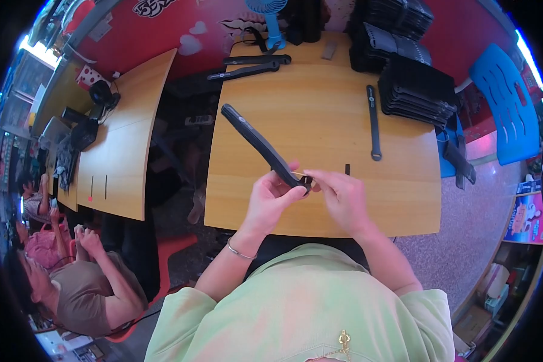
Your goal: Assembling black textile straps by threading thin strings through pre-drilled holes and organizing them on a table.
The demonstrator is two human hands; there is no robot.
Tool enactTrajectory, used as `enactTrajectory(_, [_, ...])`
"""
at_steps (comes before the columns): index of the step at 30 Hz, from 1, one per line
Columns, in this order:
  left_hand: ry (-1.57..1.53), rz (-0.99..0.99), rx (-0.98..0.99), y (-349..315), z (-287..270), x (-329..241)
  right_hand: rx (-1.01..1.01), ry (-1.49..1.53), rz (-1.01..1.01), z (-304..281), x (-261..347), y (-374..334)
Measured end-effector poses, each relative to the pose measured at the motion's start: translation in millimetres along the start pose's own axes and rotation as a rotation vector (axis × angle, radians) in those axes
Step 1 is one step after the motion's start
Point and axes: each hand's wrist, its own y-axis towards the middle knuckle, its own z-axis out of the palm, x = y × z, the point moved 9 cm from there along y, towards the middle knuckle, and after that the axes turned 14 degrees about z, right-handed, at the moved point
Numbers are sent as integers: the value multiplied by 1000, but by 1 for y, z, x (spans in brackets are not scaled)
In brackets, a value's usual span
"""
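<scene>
My left hand [269,199] is closed around the near end of a long, narrow black strap [250,137]. The strap slants up and away to the left, its far end rounded. At its near end my right hand [344,196] has thumb and fingers pinched together, almost meeting the left fingertips. A small dark piece [308,180] shows between the two hands, beside a thin yellowish line; what exactly the right fingers grip is too small to make out. Beyond the right hand a short black strip [347,169] lies on the wooden table [320,108].
A similar strap [373,123] lies to the right, near stacked black pieces [417,90]. More straps [247,66] rest at the far left edge by a blue fan [274,27]. A blue chair [507,102] stands right. Leftward, a person [93,283] sits by another table [123,139].
</scene>
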Motion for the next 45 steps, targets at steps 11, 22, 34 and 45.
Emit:
enactTrajectory(11, [-107,-234,264,-42,29,8,-55,-75,-80,-49,18,29])
enactTrajectory(22, [-152,-117,-204,-24,-24,5,-100,-432,161,-63,-70,18])
enactTrajectory(34, [-69,-152,-161,-28,-13,10,-249,-541,145,-93,-121,42])
enactTrajectory(45, [11,-170,-48,-16,21,19,-12,-54,-133,-37,19,4])
